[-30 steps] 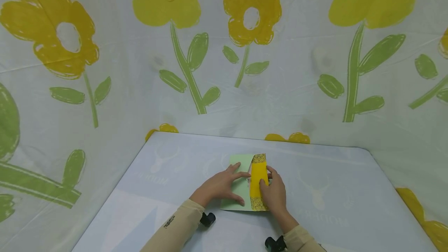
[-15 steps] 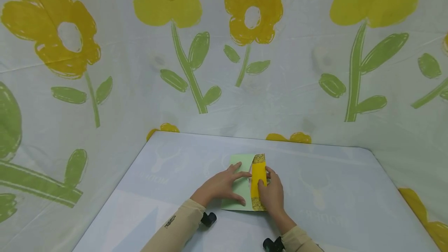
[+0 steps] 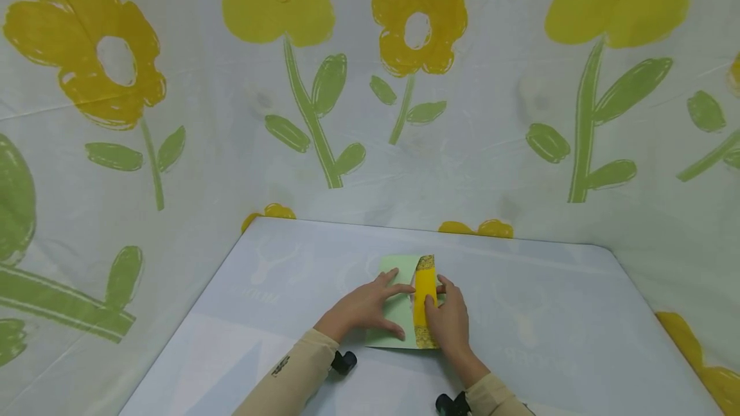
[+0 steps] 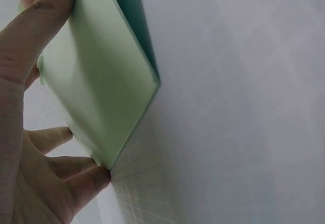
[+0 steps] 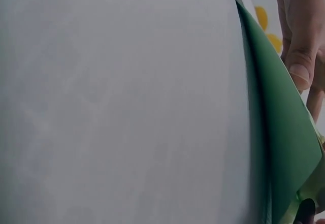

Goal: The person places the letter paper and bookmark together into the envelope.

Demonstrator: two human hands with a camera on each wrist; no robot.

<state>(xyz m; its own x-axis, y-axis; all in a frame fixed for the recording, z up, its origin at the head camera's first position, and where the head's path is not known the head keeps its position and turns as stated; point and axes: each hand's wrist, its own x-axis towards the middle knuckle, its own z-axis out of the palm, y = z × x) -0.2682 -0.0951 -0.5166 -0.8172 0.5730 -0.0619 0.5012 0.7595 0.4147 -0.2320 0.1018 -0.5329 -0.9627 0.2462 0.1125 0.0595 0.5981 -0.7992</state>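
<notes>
A light green paper card (image 3: 393,329) lies on the table. Along its right side stands a yellow strip (image 3: 424,297) with speckled gold ends. My left hand (image 3: 370,300) rests on the green part with fingers spread, its index fingertip at the strip's left edge. With the thumb in front and fingers behind the right edge, my right hand (image 3: 451,323) pinches the yellow strip. In the left wrist view, fingertips of my left hand (image 4: 45,178) touch the card's edge (image 4: 106,107). The right wrist view shows a darker green underside (image 5: 284,107) lifted off the table.
The pale table (image 3: 549,313) carries faint printed patterns. Behind and beside it hangs a white cloth (image 3: 474,159) with large yellow flowers. Small black devices (image 3: 343,363) sit at both wrists.
My right hand has shifted slightly left. The yellow strip has come with it and looks narrower from above. My left hand stays in place on the card.
</notes>
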